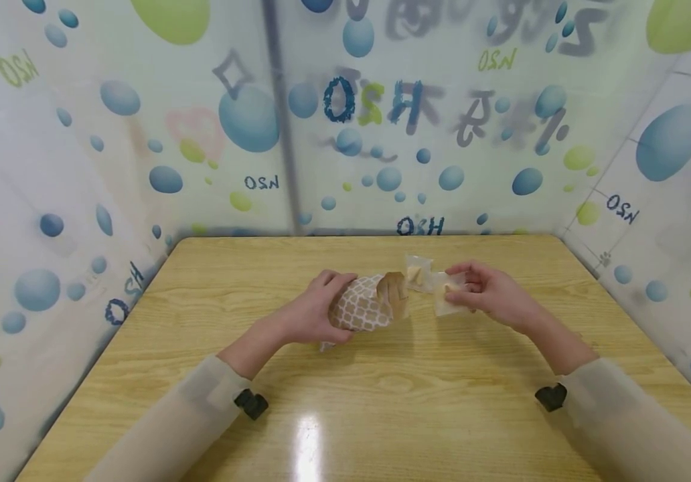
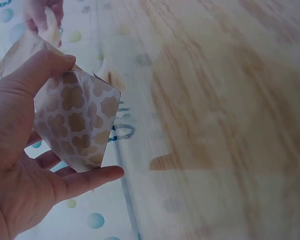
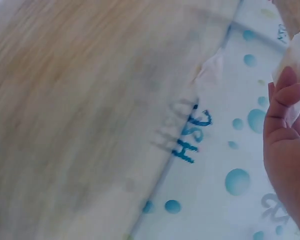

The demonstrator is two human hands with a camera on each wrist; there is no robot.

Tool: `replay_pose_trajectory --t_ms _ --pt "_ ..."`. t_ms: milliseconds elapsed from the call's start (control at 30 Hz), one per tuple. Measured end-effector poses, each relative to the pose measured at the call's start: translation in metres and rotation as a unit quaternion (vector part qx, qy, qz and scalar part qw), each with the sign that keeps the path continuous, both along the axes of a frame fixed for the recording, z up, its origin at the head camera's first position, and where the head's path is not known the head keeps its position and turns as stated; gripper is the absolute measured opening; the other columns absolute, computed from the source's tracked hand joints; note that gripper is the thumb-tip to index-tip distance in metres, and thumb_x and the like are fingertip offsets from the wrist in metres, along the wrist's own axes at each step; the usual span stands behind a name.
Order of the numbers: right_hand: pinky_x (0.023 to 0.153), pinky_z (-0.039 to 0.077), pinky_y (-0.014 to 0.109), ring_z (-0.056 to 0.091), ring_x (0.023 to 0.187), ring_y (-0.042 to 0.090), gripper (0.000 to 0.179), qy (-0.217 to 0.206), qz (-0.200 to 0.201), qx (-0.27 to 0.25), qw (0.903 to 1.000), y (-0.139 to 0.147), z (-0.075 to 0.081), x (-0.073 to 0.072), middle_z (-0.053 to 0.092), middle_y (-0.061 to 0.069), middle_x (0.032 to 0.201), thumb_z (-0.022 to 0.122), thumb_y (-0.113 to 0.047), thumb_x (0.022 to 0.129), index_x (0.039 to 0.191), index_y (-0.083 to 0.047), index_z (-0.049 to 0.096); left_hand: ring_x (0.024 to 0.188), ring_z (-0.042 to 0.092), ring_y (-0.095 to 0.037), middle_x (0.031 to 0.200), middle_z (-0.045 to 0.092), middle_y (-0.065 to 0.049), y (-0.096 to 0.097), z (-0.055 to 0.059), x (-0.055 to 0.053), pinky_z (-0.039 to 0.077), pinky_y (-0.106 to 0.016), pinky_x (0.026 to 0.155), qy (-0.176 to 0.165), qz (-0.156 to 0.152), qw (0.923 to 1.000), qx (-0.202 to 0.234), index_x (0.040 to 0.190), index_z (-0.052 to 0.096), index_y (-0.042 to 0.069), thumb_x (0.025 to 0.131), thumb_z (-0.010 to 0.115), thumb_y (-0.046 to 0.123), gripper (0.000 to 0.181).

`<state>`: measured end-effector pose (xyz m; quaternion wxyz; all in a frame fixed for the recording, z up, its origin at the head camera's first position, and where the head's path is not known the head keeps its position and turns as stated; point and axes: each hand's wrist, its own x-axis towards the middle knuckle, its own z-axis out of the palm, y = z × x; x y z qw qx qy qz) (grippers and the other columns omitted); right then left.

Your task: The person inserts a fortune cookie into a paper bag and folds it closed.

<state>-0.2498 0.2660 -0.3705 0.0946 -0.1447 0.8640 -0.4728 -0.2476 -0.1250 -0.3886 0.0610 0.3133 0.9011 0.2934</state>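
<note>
- Nearest are the left sleeve (image 1: 171, 422) and the right sleeve (image 1: 635, 422), each with a dark wrist device (image 1: 252, 403) at its cuff; both lie to the sides, so the stretch of table (image 1: 375, 395) between them does not get in the hands' way; a streak of glare (image 1: 307, 445) shows there.
- The left hand (image 1: 312, 311) grips the patterned paper bag (image 1: 360, 304), thumb pressed on one side and fingers spread round the other, one stretched beyond the bag's edge; holding it by the body rather than the rim seems meant to leave the torn-looking brown mouth free, and that mouth faces the right hand.
- The right hand (image 1: 496, 294) pinches a clear packet (image 1: 443, 309) between thumb and fingertips, just beside the bag's mouth; the light grip probably suits so thin a wrapper; the fingers hide part of its pale contents.
- Slightly beyond lies a second clear packet (image 1: 418, 273), near the mouth; whether its edge touches the held one, I cannot tell.
- Farthest, past the table's back edge, hangs a bubble-printed curtain (image 1: 315, 194); it closes off the back and sides, but nothing visible stands between bag and packets.
</note>
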Motion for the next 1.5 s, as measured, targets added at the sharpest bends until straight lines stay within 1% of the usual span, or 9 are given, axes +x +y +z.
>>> replay_pose_trajectory --t_ms 167,300,467,567,667,800,1033,1267,1500 --pt "0.071 0.057 0.033 0.061 0.077 0.017 0.042 0.021 0.001 -0.014 0.9997 -0.014 0.012 0.01 0.069 0.002 0.09 0.079 -0.029 0.103 0.14 -0.012 0.068 0.138 0.048 -0.036 0.157 0.041 -0.02 -0.001 0.001 0.001 0.05 -0.058 0.116 0.002 0.001 1.0 0.004 0.17 0.032 0.01 0.083 0.094 0.028 0.109" --pt "0.076 0.058 0.03 0.065 0.084 0.017 0.042 0.026 0.017 -0.018 0.9994 -0.023 0.021 0.016 0.073 0.006 0.105 0.075 -0.026 0.106 0.145 -0.014 0.068 0.138 0.048 -0.036 0.156 0.041 -0.02 -0.001 0.001 0.001 0.05 -0.058 0.116 0.002 0.002 1.0 0.006 0.17 0.032 0.011 0.083 0.094 0.028 0.109" --pt "0.079 0.06 0.03 0.067 0.092 0.015 0.047 0.002 0.04 -0.048 0.998 -0.032 0.027 0.018 0.072 0.009 0.122 0.072 -0.019 0.108 0.152 -0.009 0.06 0.139 0.048 -0.037 0.158 0.04 -0.021 -0.001 0.0 0.001 0.05 -0.058 0.116 0.002 0.001 1.0 0.006 0.171 0.032 0.01 0.083 0.093 0.028 0.108" --pt "0.077 0.059 0.031 0.066 0.086 0.016 0.045 0.0 0.043 -0.05 0.9978 -0.036 0.029 0.018 0.072 0.01 0.111 0.074 -0.021 0.106 0.149 -0.009 0.063 0.139 0.048 -0.038 0.158 0.04 -0.022 -0.001 0.0 0.001 0.05 -0.059 0.115 0.003 0.002 1.0 0.006 0.171 0.032 0.01 0.083 0.093 0.028 0.109" --pt "0.072 0.057 0.032 0.063 0.08 0.02 0.04 0.009 0.048 -0.04 0.998 -0.041 0.03 0.018 0.07 0.01 0.109 0.075 -0.023 0.105 0.143 -0.011 0.069 0.14 0.048 -0.038 0.159 0.04 -0.022 -0.001 0.0 0.001 0.05 -0.059 0.115 0.003 0.002 1.0 0.003 0.171 0.032 0.01 0.082 0.094 0.027 0.11" --pt "0.068 0.055 0.032 0.061 0.079 0.021 0.04 0.014 0.059 -0.021 0.9979 -0.048 0.03 0.016 0.068 0.01 0.118 0.078 -0.024 0.104 0.142 -0.014 0.072 0.14 0.047 -0.037 0.159 0.04 -0.022 0.0 0.001 0.001 0.05 -0.059 0.116 0.001 0.0 1.0 0.001 0.171 0.031 0.011 0.082 0.095 0.026 0.111" --pt "0.064 0.052 0.029 0.057 0.076 0.017 0.042 0.014 0.071 -0.001 0.9974 -0.059 0.028 0.01 0.071 0.011 0.104 0.081 -0.025 0.101 0.139 -0.009 0.072 0.14 0.047 -0.036 0.158 0.04 -0.021 0.003 0.002 0.002 0.049 -0.058 0.118 0.0 -0.008 1.0 0.0 0.17 0.032 0.011 0.081 0.095 0.025 0.11" --pt "0.065 0.052 0.028 0.059 0.082 0.02 0.037 0.068 0.056 0.022 0.9958 -0.066 0.026 0.01 0.07 0.011 0.108 0.083 -0.025 0.1 0.132 -0.009 0.075 0.142 0.047 -0.037 0.159 0.039 -0.022 0.006 -0.002 0.001 0.048 -0.058 0.12 0.0 -0.017 0.9998 -0.004 0.171 0.03 0.009 0.08 0.095 0.024 0.113" --pt "0.066 0.051 0.03 0.057 0.08 0.02 0.035 0.138 0.055 0.068 0.9866 -0.068 0.025 0.01 0.067 0.01 0.115 0.086 -0.025 0.097 0.13 -0.014 0.079 0.142 0.047 -0.037 0.159 0.038 -0.023 0.005 -0.002 0.001 0.048 -0.058 0.119 -0.003 -0.018 0.9998 -0.001 0.171 0.029 0.009 0.08 0.094 0.022 0.112"
